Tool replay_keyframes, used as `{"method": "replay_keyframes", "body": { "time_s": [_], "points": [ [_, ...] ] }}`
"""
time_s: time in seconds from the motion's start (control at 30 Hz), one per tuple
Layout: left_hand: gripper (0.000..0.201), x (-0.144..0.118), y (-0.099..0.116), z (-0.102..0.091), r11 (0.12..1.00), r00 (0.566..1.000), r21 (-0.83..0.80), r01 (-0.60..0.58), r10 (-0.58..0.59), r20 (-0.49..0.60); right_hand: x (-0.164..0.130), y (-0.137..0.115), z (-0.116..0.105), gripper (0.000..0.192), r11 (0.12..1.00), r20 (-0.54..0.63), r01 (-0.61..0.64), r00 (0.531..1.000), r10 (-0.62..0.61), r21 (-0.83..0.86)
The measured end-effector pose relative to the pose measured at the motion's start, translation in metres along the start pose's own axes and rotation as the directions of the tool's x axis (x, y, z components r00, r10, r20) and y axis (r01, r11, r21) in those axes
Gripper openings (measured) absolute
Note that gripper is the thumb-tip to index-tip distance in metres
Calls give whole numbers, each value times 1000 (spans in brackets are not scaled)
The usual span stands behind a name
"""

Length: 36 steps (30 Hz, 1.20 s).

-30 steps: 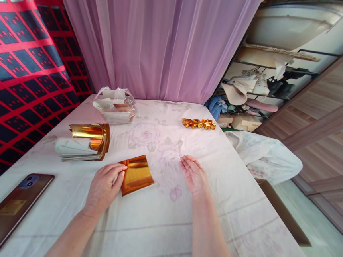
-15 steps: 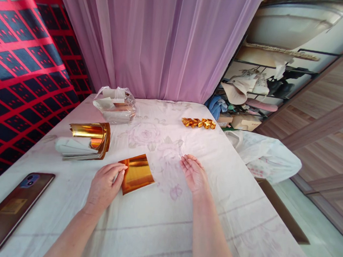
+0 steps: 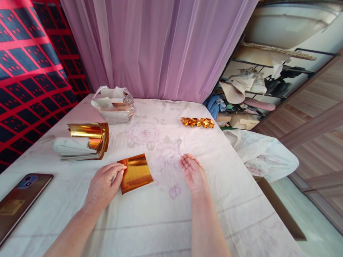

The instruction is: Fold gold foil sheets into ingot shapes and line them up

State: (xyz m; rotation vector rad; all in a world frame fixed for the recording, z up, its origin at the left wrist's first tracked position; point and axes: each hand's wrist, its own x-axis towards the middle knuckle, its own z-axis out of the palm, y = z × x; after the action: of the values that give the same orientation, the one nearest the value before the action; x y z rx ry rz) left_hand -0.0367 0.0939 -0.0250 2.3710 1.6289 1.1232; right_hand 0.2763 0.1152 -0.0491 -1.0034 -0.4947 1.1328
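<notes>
My left hand (image 3: pixel 105 184) pinches the left corner of a shiny gold foil paper sheet (image 3: pixel 138 173) between thumb and fingers. The sheet lies at or just over the tablecloth; I cannot tell whether it touches. To the right, my right hand (image 3: pixel 193 173) is palm up with fingers stretched and slightly curled, holding nothing. Beyond it, a row of several crumpled-looking folded gold foil pieces (image 3: pixel 197 122) sits near the table's right edge. At the left stands a curled stack of gold foil sheets (image 3: pixel 98 136) with white paper backing.
A clear plastic bag (image 3: pixel 113 109) with papers stands at the back left. A brown phone (image 3: pixel 11 210) lies at the front left. The flowered tablecloth (image 3: pixel 150 230) covers the table. Purple curtain (image 3: pixel 152 39) hangs behind; a shelf rack and a white plastic bag (image 3: pixel 271 155) are at the right.
Both hands and the foil sheet keep their places on the table. The whole view has shifted very slightly.
</notes>
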Motion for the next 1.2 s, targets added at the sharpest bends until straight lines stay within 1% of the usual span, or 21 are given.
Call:
{"method": "replay_keyframes", "body": {
  "time_s": [0.23,0.37,0.47,0.5,0.6,0.77,0.87,0.97,1.03,1.07,1.13,1.2],
  "points": [
    [30,0,-1,0,1000,1000,-4,20,-20,0,2,-10,-6,35,1000,4,-26,1000,26,7],
    [30,-1,-2,1,1000,1000,-9,11,-11,-9,-1,-16,-4,25,998,23,-53,998,53,26],
    [30,-2,-4,2,1000,1000,-5,5,-5,-15,-7,-20,3,20,990,68,-108,992,103,86],
    [30,-2,-4,2,1000,1000,-4,5,-5,-15,-10,-21,5,20,979,96,-152,985,140,134],
    [29,-2,-5,2,1000,1000,-8,7,-7,-7,-14,-24,12,23,962,129,-205,974,184,177],
    [30,-2,-5,3,1000,1000,-4,10,-10,-11,-21,-30,18,30,950,161,-257,960,230,178],
    [31,-2,-4,2,1000,1000,2,-2,2,-12,-28,-32,18,41,941,219,-290,943,250,176],
    [32,-1,-3,1,1000,1000,6,-12,12,-10,-35,-30,16,56,929,351,-326,902,250,176],
    [32,-1,-3,0,1000,1000,8,-17,17,-10,-37,-27,15,61,920,470,-348,852,231,180],
    [32,-1,-3,0,1000,1000,10,-18,18,-10,-37,-25,14,63,914,536,-361,817,215,183],
    [32,-1,-3,1,1000,1000,13,-16,16,-10,-37,-20,14,65,902,660,-386,731,172,193],
    [32,-1,-3,1,1000,1000,14,-9,9,-15,-36,-16,14,67,896,747,-398,653,126,196]
  ]
}}
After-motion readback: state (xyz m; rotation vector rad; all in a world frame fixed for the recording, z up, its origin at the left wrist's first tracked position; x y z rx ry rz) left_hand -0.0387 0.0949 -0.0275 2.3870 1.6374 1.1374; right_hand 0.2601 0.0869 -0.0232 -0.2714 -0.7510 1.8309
